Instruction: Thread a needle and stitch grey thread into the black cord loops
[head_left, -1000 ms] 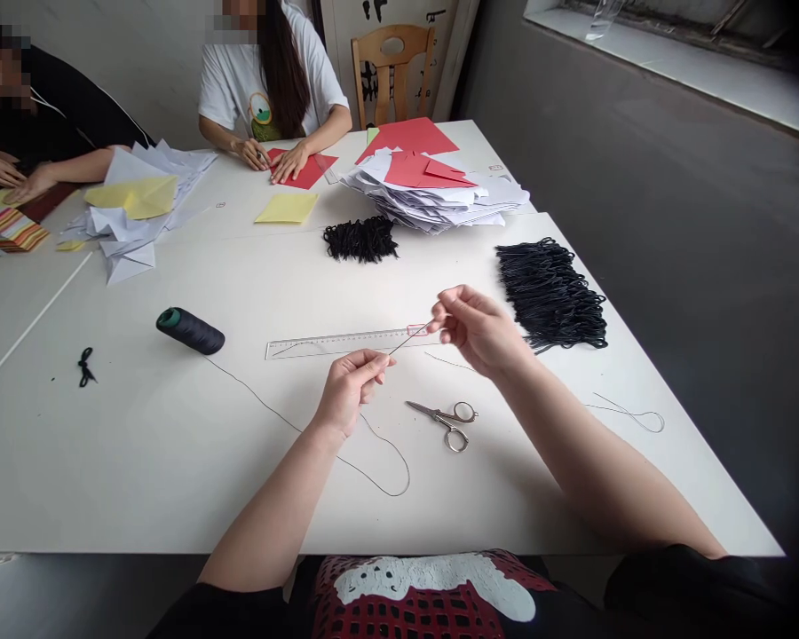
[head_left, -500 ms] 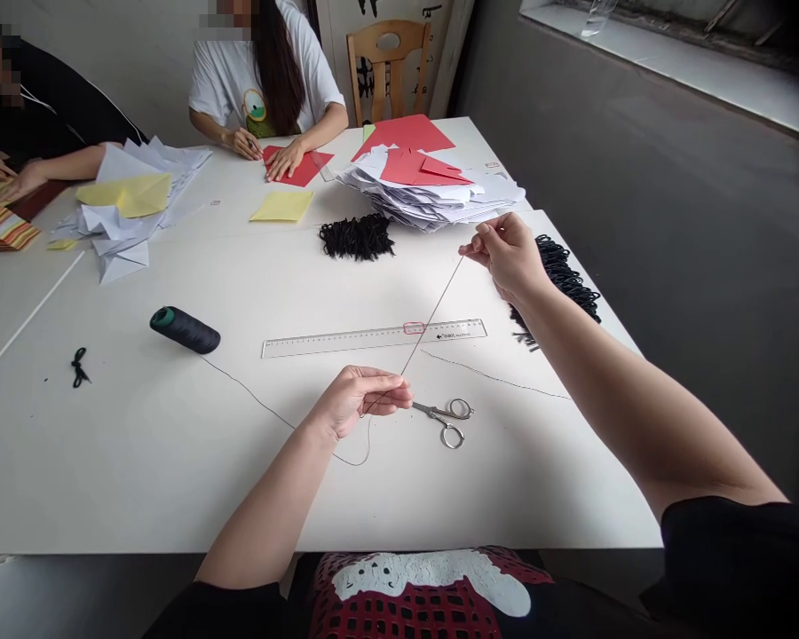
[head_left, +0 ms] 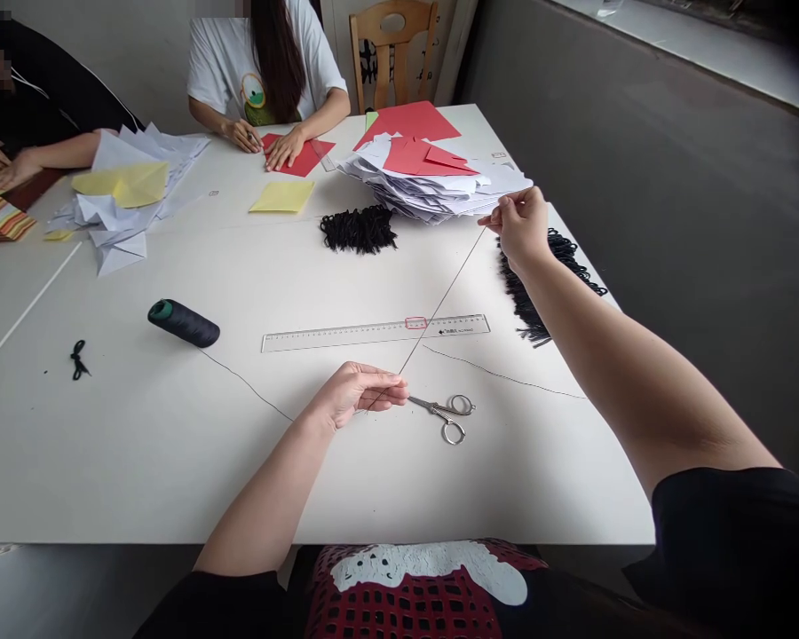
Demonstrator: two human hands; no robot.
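A thin dark thread (head_left: 439,303) runs taut between my two hands, crossing over the clear ruler (head_left: 375,334). My left hand (head_left: 359,392) pinches the thread low over the table, just left of the small scissors (head_left: 446,414). My right hand (head_left: 520,224) pinches the other end, raised beside the paper stack (head_left: 439,182) and above a pile of black cords (head_left: 539,284). From my left hand the thread trails left to a dark spool (head_left: 183,323) lying on its side. A cut length of thread (head_left: 506,376) lies on the table to the right of the scissors.
A smaller bundle of black cords (head_left: 358,228) lies behind the ruler. Yellow paper (head_left: 282,196) and white sheets (head_left: 133,191) cover the far side, where two other people fold paper. A small black knot (head_left: 78,358) lies at the left. A wooden chair (head_left: 392,53) stands behind.
My right hand has swung up and away to the right, drawing the thread out long and taut. My left hand has sunk toward the scissors, and the slack loop on the table is gone.
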